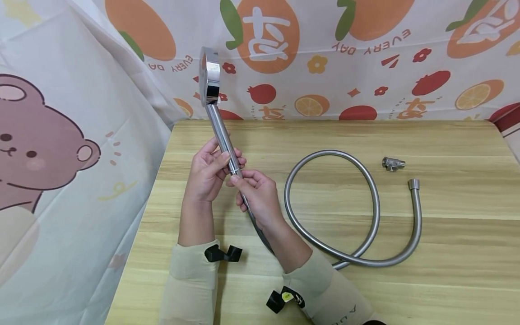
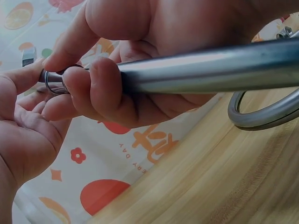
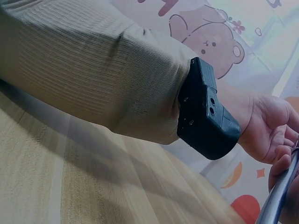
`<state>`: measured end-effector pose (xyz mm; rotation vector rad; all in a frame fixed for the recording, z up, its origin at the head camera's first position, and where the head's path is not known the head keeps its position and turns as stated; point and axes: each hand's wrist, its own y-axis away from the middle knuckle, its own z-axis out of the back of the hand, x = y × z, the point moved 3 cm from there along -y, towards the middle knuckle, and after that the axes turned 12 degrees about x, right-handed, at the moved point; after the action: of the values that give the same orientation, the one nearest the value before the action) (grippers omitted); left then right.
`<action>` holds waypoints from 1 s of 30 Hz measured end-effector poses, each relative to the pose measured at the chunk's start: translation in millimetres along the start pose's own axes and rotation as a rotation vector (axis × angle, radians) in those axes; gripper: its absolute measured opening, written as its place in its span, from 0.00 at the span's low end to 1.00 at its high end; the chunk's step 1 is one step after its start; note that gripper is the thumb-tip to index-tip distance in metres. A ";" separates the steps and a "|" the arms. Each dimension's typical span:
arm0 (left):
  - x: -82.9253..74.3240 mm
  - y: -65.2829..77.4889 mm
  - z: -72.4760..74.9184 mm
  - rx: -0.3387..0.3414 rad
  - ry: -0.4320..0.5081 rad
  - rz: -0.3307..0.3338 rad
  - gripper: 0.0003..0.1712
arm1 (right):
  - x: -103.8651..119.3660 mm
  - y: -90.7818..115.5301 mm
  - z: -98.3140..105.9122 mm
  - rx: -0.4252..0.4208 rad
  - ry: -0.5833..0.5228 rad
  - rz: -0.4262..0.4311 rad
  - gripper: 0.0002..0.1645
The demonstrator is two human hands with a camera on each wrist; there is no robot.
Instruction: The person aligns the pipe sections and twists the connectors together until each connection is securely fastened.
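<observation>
A chrome shower head (image 1: pixel 212 79) stands tilted over the table's far left part, its round face turned left. My left hand (image 1: pixel 206 174) grips the lower part of its handle, thumb in front. Just below, my right hand (image 1: pixel 259 194) pinches the end of a grey metal shower hose (image 1: pixel 377 212) where it meets the handle. In the left wrist view the right hand's fingers curl round the hose near a ring at the joint; whether the threads are engaged cannot be seen. The hose passes under the right forearm and loops on the table, its other end fitting (image 1: pixel 414 184) lying free.
A small metal tee fitting (image 1: pixel 393 164) lies on the wooden table (image 1: pixel 459 243) at the back right. A printed cloth (image 1: pixel 325 85) hangs behind the table, and another with a bear (image 1: pixel 93 253) covers the left side. Each sleeve carries a black wrist camera mount (image 3: pixel 208 112).
</observation>
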<state>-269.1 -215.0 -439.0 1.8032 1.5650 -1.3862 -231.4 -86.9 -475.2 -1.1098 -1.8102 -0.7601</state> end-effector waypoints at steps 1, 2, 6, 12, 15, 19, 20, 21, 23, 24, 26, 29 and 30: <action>-0.2 -0.2 -0.1 0.007 0.005 0.000 0.27 | 0.5 0.1 -0.2 0.003 0.000 0.000 0.16; -0.5 -0.4 -0.3 0.010 0.006 0.000 0.27 | 1.2 0.1 -0.5 0.005 -0.002 0.002 0.16; -0.7 -1.1 -0.4 0.022 0.018 -0.004 0.27 | 2.9 0.2 -1.4 0.022 -0.016 -0.002 0.16; 0.7 -0.8 0.3 0.036 0.036 -0.012 0.25 | 2.6 0.2 -2.2 0.072 -0.088 -0.014 0.18; 1.1 -1.0 -0.7 0.037 0.023 -0.007 0.25 | 1.9 -0.1 -2.3 0.096 -0.125 0.000 0.16; 0.8 -1.3 -2.2 0.033 0.004 0.001 0.25 | 1.8 -1.1 -2.0 0.101 -0.148 0.017 0.16; 0.8 -1.4 -2.6 0.033 0.007 0.001 0.25 | 1.8 -1.0 -1.8 0.098 -0.149 0.014 0.16; 0.7 -1.4 -2.5 0.033 0.009 0.002 0.25 | 1.7 -1.1 -1.6 0.097 -0.148 0.007 0.14; 0.8 -1.3 -2.2 0.035 0.021 0.000 0.25 | 1.6 -1.3 -1.5 0.103 -0.149 -0.007 0.15; 0.8 -1.2 -2.1 0.035 0.025 0.000 0.25 | 1.4 -1.4 -1.4 0.104 -0.152 -0.017 0.17; 0.8 -1.1 -1.8 0.036 0.030 -0.002 0.25 | 1.2 -1.6 -1.3 0.108 -0.155 -0.033 0.24; 0.8 -1.1 -1.8 0.040 0.028 -0.004 0.26 | 0.7 -2.3 -1.1 0.115 -0.158 -0.040 0.27; 0.7 -1.1 -1.9 0.041 0.027 -0.004 0.26 | 0.6 -2.4 -1.1 0.114 -0.160 -0.038 0.24</action>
<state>-269.4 -212.8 -438.4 1.8506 1.5649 -1.4110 -233.3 -88.5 -474.3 -1.0897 -1.9883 -0.5955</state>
